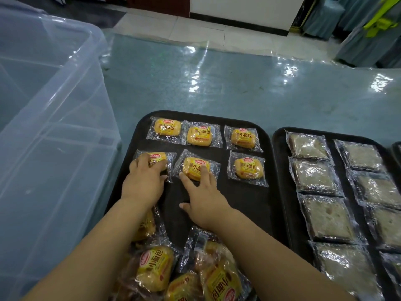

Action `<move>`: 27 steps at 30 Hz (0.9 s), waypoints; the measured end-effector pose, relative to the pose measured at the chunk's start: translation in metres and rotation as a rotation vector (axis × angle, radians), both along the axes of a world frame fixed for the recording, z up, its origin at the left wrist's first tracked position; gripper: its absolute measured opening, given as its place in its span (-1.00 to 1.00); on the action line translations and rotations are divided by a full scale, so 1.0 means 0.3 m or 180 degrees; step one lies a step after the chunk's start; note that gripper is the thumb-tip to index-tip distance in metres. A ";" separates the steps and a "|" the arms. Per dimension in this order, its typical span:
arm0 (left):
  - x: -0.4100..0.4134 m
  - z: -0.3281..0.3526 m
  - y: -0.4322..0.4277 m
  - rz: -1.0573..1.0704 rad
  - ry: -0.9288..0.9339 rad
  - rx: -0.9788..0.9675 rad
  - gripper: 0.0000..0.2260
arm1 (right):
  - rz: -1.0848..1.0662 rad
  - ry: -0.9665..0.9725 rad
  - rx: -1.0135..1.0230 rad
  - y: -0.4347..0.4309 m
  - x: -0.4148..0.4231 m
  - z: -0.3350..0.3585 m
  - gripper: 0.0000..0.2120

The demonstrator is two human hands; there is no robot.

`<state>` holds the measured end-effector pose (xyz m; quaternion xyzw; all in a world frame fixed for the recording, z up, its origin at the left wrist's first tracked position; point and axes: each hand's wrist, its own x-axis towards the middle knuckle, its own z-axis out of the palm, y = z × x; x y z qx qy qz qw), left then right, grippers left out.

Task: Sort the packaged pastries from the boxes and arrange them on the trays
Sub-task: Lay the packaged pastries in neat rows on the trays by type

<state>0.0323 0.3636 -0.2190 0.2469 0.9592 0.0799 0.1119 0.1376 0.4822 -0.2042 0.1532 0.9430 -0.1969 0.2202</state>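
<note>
Two rows of three bun packets (243, 137) laid on black tray (245, 203). Second-row end packet (157, 156) gripped, seemingly, by curled left hand (144, 181); middle packet (193, 167) pressed by right hand (202, 196), fingers (205, 171) flat. Near pile (156, 266) left unsorted.

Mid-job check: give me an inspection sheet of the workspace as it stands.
Surface: teal table under glossy clear film.
Job's things: black tray holds six yellow bread packets in two rows, with an unsorted pile at its near edge; second tray holds brown cake packets in columns.
Clutter: clear storage bin at left.
Hands: left hand grips the left second-row packet; right hand rests straight fingers on the middle second-row packet.
Cables: nothing seen.
Surroundings: tiled floor, grey curtains far right.
</note>
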 end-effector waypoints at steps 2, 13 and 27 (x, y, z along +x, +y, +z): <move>-0.019 -0.002 0.012 -0.0005 -0.0004 0.0042 -0.59 | -0.0104 0.0124 -0.0019 0.013 -0.016 -0.004 -0.32; -0.074 -0.017 0.057 -0.0065 0.0134 0.0077 -0.59 | -0.0154 0.0095 0.0380 0.042 -0.085 -0.024 -0.34; -0.006 0.055 0.027 -0.0117 0.0045 0.0682 -0.61 | -0.0306 0.0711 0.0167 0.072 0.001 0.059 -0.41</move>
